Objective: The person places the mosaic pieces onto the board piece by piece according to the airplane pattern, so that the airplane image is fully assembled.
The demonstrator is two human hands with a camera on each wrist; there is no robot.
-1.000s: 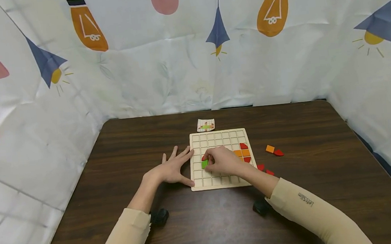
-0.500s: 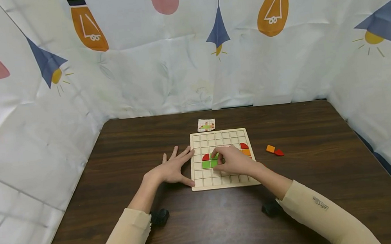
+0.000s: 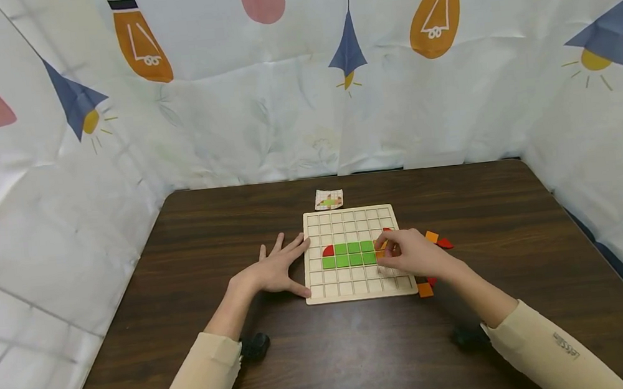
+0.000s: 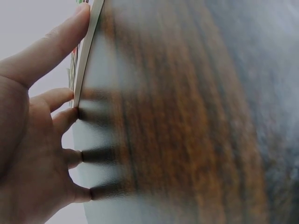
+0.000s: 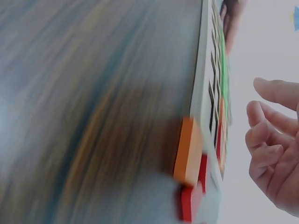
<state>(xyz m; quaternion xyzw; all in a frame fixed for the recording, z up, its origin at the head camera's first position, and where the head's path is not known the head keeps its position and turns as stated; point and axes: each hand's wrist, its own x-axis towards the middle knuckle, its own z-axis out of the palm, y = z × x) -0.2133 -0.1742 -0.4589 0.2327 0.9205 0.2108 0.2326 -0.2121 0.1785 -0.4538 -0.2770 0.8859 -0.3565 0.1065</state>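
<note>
A pale wooden grid board (image 3: 320,281) lies on the table. My left hand (image 3: 274,270) spreads its fingers along the board's left edge, thumb and fingertips touching it. Several green square tiles (image 3: 348,255) form two rows on the grid, with a red quarter-round tile (image 3: 328,251) at their upper left. My right hand (image 3: 413,252) is over the board's right side, fingertips close to an orange tile (image 3: 380,254) and hiding others there. In the right wrist view, its thumb and bent fingers stand apart with nothing seen between them.
A small patterned card (image 3: 329,199) lies behind the board. Right of the board are a loose orange square (image 3: 431,237) and a red piece (image 3: 444,243). Another orange block (image 3: 425,290) and a red piece (image 3: 432,281) sit by its near right corner.
My right hand has moved rightward across the board, from the leftmost green tile to the orange tiles, uncovering the green rows. My left hand has stayed at the board's edge.
</note>
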